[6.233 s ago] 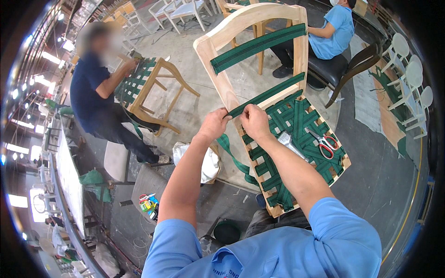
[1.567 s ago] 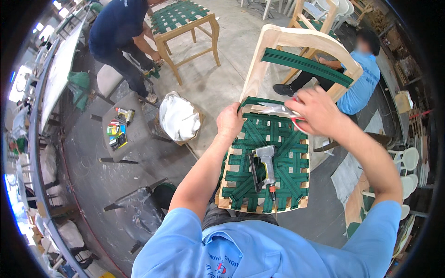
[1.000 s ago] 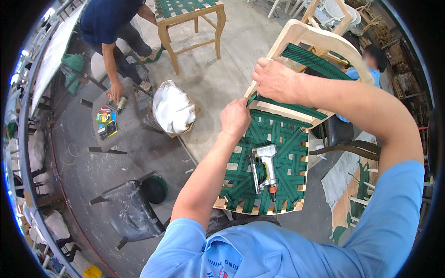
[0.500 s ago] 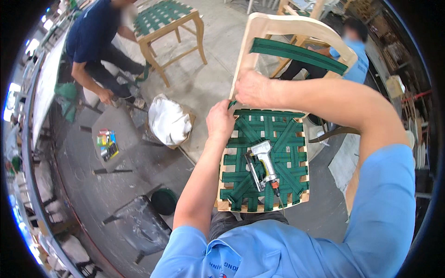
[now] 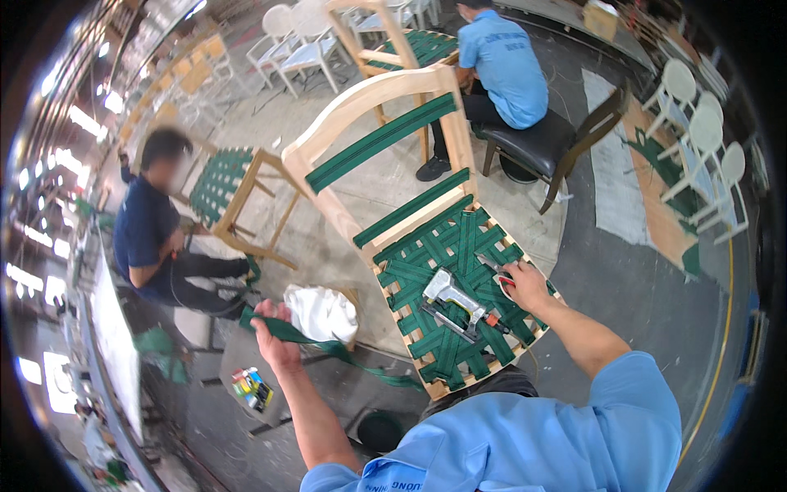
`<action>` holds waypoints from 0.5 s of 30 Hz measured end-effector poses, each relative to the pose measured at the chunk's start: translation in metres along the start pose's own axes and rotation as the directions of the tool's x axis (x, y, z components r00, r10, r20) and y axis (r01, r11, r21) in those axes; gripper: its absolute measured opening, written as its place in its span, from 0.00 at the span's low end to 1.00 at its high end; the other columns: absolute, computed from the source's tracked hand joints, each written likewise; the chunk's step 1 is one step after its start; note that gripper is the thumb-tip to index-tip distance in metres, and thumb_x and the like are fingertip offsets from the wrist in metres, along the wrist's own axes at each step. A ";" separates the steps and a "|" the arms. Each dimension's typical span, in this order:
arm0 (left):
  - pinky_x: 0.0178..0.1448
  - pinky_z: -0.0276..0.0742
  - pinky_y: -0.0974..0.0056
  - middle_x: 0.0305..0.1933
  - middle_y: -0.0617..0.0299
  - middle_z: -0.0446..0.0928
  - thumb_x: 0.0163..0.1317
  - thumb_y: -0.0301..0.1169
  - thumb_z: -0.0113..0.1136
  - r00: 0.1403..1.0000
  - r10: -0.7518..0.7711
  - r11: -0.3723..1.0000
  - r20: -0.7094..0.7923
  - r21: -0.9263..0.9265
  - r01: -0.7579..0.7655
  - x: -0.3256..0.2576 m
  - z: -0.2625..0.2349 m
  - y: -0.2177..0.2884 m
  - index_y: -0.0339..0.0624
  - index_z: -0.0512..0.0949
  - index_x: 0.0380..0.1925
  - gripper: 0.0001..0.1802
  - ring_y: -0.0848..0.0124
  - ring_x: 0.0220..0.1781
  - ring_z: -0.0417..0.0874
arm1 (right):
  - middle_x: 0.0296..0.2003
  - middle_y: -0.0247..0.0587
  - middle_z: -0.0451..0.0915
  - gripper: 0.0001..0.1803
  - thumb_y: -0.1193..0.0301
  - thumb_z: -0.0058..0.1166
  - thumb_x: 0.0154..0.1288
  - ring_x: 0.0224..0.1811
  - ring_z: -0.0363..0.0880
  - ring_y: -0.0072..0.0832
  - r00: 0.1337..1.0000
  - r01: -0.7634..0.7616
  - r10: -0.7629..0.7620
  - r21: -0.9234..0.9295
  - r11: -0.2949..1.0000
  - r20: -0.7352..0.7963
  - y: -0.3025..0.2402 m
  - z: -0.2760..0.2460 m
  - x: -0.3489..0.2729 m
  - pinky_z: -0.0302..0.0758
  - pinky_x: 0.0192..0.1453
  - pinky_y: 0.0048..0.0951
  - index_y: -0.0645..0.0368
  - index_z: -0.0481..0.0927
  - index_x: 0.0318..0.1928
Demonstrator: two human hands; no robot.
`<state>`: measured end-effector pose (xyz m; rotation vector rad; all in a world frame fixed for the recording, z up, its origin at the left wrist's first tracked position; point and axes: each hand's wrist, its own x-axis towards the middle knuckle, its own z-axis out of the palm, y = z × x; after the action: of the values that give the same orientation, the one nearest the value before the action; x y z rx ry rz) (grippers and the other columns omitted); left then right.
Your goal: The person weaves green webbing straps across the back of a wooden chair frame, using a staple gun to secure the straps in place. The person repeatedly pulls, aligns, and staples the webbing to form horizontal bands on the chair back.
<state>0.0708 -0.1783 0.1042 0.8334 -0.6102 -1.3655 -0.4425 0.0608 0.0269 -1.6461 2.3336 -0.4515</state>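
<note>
A pale wooden chair frame point(image 5: 361, 235) stands before me, its seat woven from green webbing point(image 5: 447, 344). Two green bands point(image 5: 385, 143) cross its backrest. Out to the left, my left hand point(image 5: 277, 336) is closed on a green webbing strap point(image 5: 332, 348), whose loose length trails down toward the chair's front left corner. My right hand point(image 5: 529, 287), over the seat's right side, grips scissors point(image 5: 490, 263) with red handles, blades pointing to the upper left. Between the hands, a silver staple gun point(image 5: 451, 293) lies on the webbing.
A seated person in dark clothes point(image 5: 147, 230) is beside another webbed chair point(image 5: 221, 184) at left. Another person in light blue point(image 5: 504, 66) sits far ahead, near a dark padded chair point(image 5: 533, 152). A white sack point(image 5: 320, 316) and a grey stool point(image 5: 246, 348) with small packets stand left.
My hands have parted from the backrest post. The left has swung out left with the strap; the right has come down to the seat and now holds scissors. The view has turned.
</note>
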 end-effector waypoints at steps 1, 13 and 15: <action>0.54 0.83 0.53 0.56 0.51 0.85 0.83 0.48 0.52 0.985 -0.054 0.985 0.163 0.173 0.026 0.006 0.024 0.011 0.39 0.74 0.64 0.25 0.61 0.43 0.86 | 0.48 0.47 0.81 0.26 0.70 0.70 0.60 0.54 0.82 0.49 1.000 -0.024 0.023 0.017 1.000 0.005 -0.001 0.008 -0.005 0.81 0.59 0.49 0.52 0.82 0.60; 0.32 0.80 0.64 0.32 0.59 0.83 0.83 0.39 0.52 0.610 -0.579 0.609 0.541 0.785 -0.117 -0.004 0.353 -0.125 0.38 0.79 0.51 0.15 0.69 0.27 0.84 | 0.46 0.49 0.84 0.19 0.64 0.68 0.65 0.53 0.83 0.49 0.952 -0.030 0.164 0.452 0.891 -0.260 0.012 -0.011 0.043 0.79 0.59 0.48 0.56 0.86 0.55; 0.31 0.80 0.64 0.31 0.60 0.82 0.83 0.41 0.54 0.643 -0.582 0.641 0.498 0.768 -0.015 -0.001 0.380 -0.149 0.39 0.80 0.51 0.16 0.69 0.27 0.84 | 0.42 0.49 0.87 0.17 0.64 0.66 0.68 0.47 0.85 0.49 0.967 -0.103 0.223 0.614 0.782 -0.123 0.003 -0.039 0.082 0.81 0.54 0.46 0.59 0.87 0.52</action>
<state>-0.3198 -0.2381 0.2059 1.0394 -1.8096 -1.8151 -0.4872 -0.0115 0.0591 -1.1161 2.0963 -1.2164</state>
